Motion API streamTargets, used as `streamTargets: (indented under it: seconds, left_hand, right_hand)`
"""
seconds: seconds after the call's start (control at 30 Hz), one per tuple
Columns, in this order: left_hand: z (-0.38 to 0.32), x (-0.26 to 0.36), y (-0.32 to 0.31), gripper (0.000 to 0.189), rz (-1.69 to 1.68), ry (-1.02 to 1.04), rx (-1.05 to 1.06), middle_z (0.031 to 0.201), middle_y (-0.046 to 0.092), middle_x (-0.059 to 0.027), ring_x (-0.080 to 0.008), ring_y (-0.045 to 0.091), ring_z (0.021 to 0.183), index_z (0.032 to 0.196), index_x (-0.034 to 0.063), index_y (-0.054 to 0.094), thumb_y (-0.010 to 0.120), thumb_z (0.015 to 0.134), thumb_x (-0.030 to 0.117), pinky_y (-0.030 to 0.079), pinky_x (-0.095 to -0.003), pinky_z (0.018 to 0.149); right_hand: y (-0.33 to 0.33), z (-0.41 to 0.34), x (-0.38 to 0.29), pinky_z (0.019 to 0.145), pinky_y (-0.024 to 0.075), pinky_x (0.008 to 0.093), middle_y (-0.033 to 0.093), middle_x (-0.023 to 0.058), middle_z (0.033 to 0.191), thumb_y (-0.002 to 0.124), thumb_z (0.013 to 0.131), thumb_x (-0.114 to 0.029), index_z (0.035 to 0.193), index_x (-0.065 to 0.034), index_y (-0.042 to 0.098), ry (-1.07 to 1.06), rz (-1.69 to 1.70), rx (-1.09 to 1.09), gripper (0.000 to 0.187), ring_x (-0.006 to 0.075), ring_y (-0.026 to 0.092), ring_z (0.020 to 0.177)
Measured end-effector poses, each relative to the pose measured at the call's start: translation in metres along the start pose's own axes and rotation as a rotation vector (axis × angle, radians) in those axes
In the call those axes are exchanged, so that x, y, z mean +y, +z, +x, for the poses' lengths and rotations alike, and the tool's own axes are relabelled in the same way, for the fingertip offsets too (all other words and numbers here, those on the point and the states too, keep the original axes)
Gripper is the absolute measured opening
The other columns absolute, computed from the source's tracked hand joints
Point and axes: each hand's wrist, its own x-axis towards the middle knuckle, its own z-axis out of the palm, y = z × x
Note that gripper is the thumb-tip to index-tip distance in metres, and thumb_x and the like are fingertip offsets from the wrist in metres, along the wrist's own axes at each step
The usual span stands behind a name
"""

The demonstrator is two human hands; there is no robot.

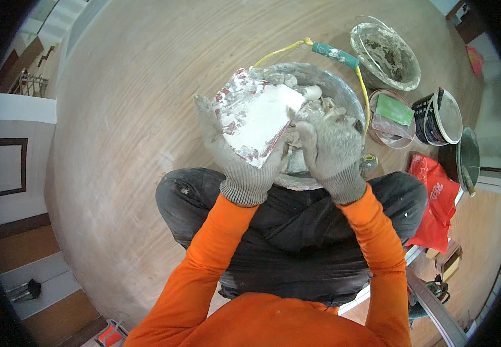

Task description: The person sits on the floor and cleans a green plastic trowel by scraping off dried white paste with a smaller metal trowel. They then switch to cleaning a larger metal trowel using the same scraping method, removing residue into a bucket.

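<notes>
In my gloved left hand (237,160) lies a flat red piece (257,119), thickly coated with white paste or powder. My fingers support it from beneath, and the thumb stands up along its left side. My right hand (335,143), also gloved and slightly blurred, is curled close to the piece's right edge. Whether it grips anything is hidden. Below both hands stands a round grey bucket (348,86) between my knees, filled with pale rubble and crumpled scraps (328,106). Its yellow cord handle (362,91) carries a green sleeve (335,55).
On the right stand a plaster-crusted bucket (365,71), a shallow tub (376,132) holding a green pad (394,109), a black bucket (426,117) and a dark green bucket (469,152). A red bag (434,195) lies by my right knee. Wood-look floor (125,108) extends left.
</notes>
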Motion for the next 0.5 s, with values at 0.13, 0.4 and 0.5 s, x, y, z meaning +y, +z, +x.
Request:
streamTargets:
  seconds: [0.13,0.4,0.5]
  left_hand:
    - [-0.001,-0.001,0.009,0.077,-0.092,-0.035,-0.014,0.142,0.058,-0.0172,-0.0320,0.060,0.130,0.151,-0.0002,0.042,0.041,0.106,0.062,0.052,-0.0485,0.110]
    - [0.000,-0.006,-0.001,0.079,0.049,0.061,0.056,0.152,0.050,-0.0168,-0.0336,0.056,0.135,0.156,0.0004,0.035,0.044,0.105,0.061,0.051,-0.0495,0.111]
    - [0.000,-0.005,0.002,0.079,0.044,0.024,0.035,0.150,0.051,-0.0180,-0.0349,0.055,0.135,0.154,0.0002,0.038,0.041,0.105,0.063,0.050,-0.0502,0.112]
  right_hand:
    - [0.013,-0.013,-0.003,0.059,0.0508,0.0464,0.066,0.0127,0.080,0.064,0.099,-0.038,0.107,-0.0079,0.069,0.050,0.110,0.093,0.031,0.0307,0.067,0.070]
    - [0.002,-0.004,0.005,0.065,0.0533,0.0483,0.067,0.0170,0.080,0.060,0.102,-0.035,0.104,-0.0072,0.070,0.124,0.024,-0.068,0.030,0.0356,0.069,0.073]
    - [0.007,-0.002,0.017,0.071,0.0531,0.0501,0.066,0.0166,0.084,0.061,0.101,-0.034,0.105,-0.0081,0.069,0.321,0.076,-0.034,0.027,0.0366,0.069,0.078]
